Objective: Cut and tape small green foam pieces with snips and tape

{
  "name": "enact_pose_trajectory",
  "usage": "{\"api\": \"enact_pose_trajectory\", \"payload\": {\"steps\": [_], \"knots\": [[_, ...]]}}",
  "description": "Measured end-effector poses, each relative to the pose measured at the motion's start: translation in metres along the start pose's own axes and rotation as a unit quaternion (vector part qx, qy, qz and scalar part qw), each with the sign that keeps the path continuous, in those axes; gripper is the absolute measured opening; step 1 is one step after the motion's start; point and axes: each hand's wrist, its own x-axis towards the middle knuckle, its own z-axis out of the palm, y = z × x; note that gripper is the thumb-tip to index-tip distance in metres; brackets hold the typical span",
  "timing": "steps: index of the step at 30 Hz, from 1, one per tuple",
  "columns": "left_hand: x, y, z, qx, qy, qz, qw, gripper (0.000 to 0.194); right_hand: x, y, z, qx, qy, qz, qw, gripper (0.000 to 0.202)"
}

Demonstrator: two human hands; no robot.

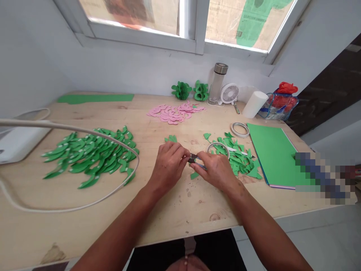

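Note:
My left hand [169, 165] is closed at the middle of the table, its fingertips pinched near the dark tip of a small cutting tool [194, 159]. What else those fingers hold is hidden. My right hand [218, 167] is closed around the tool's blue-edged handle. Just behind my left hand lie a few green paper pieces [171, 139]. A small green scrap [194, 175] rests below the tool. Beside my right hand is a pile of green scraps [242, 162] with a tape roll [218, 148] and a white pen [239, 151].
Green leaf-shaped cutouts [93, 154] lie at left behind a looping white cable [84, 206]. Pink cutouts [177, 113], green paper ornaments [182, 90], a glass bottle [217, 82] and a small fan [229, 93] stand farther back. Green sheets [278, 158] lie at right.

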Motion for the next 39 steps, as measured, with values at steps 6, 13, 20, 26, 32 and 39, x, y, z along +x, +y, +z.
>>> {"api": "enact_pose_trajectory", "payload": {"steps": [6,13,20,26,32,39], "knots": [[0.001,0.0,0.0,-0.001,0.001,-0.005,1.0,0.016,0.001,0.001,0.0,0.001,-0.004,0.007,1.0,0.033],[0.001,0.0,-0.004,-0.035,0.035,-0.037,0.998,0.013,0.003,0.008,-0.002,-0.014,0.005,0.072,0.997,0.035],[-0.004,0.001,0.011,-0.109,-0.037,-0.117,0.986,0.014,0.005,0.012,-0.006,-0.03,0.01,0.135,0.99,0.035],[-0.004,0.004,0.018,-0.103,-0.127,-0.177,0.971,0.013,0.004,0.011,-0.008,-0.03,0.0,0.136,0.99,0.039],[-0.003,0.007,0.02,-0.092,-0.153,-0.176,0.968,0.014,0.004,0.009,-0.011,-0.024,-0.01,0.134,0.991,0.039],[-0.002,0.01,0.019,-0.087,-0.178,-0.207,0.958,0.013,0.003,0.008,-0.012,-0.014,-0.011,0.127,0.992,0.039]]}}
